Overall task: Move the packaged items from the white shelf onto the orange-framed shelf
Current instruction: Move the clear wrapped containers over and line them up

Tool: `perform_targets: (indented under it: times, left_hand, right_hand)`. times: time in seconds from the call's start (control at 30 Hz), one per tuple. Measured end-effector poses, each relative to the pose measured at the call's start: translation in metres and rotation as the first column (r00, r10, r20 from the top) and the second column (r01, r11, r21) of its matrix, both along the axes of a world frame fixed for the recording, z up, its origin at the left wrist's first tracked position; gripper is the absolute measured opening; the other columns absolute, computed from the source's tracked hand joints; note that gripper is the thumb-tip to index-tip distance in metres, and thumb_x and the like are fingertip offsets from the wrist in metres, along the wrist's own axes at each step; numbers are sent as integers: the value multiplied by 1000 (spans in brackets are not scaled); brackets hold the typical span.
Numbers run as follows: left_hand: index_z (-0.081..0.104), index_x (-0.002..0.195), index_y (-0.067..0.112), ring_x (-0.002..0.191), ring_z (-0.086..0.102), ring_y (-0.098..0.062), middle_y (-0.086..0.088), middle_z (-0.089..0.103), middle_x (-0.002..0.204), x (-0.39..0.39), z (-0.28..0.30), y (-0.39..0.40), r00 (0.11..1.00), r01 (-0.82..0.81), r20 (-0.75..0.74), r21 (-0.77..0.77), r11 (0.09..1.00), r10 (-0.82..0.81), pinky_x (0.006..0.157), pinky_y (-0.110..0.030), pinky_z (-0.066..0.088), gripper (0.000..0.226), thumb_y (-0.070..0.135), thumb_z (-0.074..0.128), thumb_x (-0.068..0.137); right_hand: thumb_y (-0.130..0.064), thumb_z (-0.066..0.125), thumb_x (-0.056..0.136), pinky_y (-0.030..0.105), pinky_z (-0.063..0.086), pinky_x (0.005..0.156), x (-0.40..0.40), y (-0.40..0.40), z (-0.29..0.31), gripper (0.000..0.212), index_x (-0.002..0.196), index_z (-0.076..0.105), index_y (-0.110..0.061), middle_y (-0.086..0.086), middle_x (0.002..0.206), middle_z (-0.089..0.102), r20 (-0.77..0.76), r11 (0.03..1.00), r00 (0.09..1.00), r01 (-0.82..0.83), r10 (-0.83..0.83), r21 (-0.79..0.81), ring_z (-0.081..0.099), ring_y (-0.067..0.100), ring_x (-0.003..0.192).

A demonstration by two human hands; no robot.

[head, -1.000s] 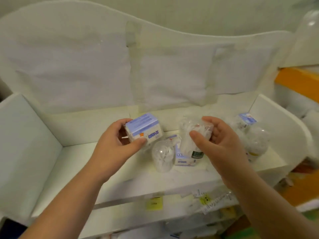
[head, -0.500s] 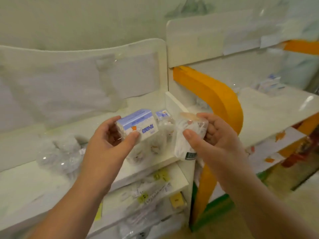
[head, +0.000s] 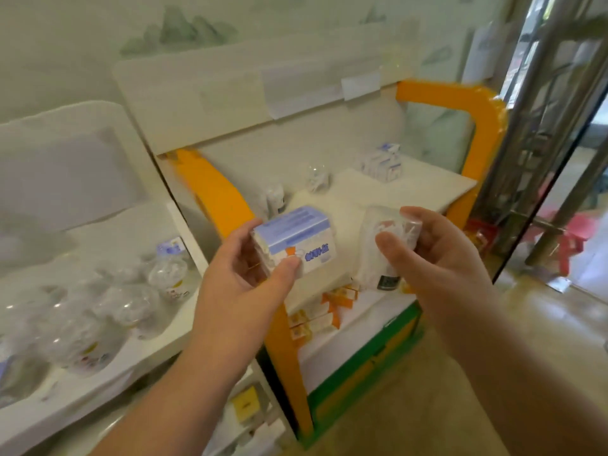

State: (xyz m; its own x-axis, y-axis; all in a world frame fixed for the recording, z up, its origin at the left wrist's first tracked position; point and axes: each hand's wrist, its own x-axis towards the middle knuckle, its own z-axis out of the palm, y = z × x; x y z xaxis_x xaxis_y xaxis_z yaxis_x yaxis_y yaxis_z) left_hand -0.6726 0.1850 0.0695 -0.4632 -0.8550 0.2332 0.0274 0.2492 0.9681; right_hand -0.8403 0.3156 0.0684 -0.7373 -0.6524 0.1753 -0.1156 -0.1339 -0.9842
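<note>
My left hand (head: 250, 268) grips the blue-topped box (head: 296, 243) and my right hand (head: 437, 258) pinches the clear packet (head: 383, 248), both above the orange-framed shelf's (head: 487, 126) front edge; that slippery film could slide from my fingers.

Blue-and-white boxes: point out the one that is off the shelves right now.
The blue-and-white box gripped in the left hand. The others sit stacked at the back of the orange-framed shelf.
</note>
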Motion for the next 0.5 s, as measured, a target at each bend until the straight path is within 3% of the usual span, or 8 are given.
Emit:
perform_targets:
  times: [0.17, 0.3, 0.4, 0.5]
  left_hand:
    - [56, 112, 45, 97, 67, 2, 21, 71, 103, -65, -12, -10, 1000, 6, -18, 29, 1000, -5, 79, -24, 53, 44, 19, 76, 82]
    - [51, 135, 34, 98, 66, 3, 19, 70, 108, -109, -27, -26, 996, -63, -52, 79, 995, 67, 84, -26, 56, 58, 23, 75, 83]
    - [51, 135, 32, 99, 68, -4, 14, 71, 108, -139, -36, -39, 990, -99, -87, 132, 986, 111, 93, -39, 55, 56, 20, 73, 85]
    - [51, 134, 33, 104, 67, -7, 13, 71, 112, -164, -41, -53, 971, -180, -132, 145, 973, 200, 96, -41, 52, 56, 21, 74, 84]
  right_hand:
    - [-51, 75, 63, 32, 60, 78, -49, -5, -7, 72, 129, 55, -29, -6, 106, 72, 4, 999, 999, 36, -36, 15, 71, 11, 94]
    - [-43, 79, 70, 28, 60, 74, -87, -23, -12, 64, 129, 55, -31, -7, 104, 71, -22, 997, 999, 32, -30, 70, 71, 8, 91]
    - [-39, 80, 74, 29, 60, 75, -116, -40, -13, 62, 130, 54, -33, -10, 107, 70, -41, 991, 999, 20, -15, 130, 70, 5, 91]
    - [-37, 80, 75, 31, 61, 76, -144, -59, -12, 61, 130, 54, -32, -12, 108, 69, -55, 988, 998, -3, 11, 155, 70, 3, 90]
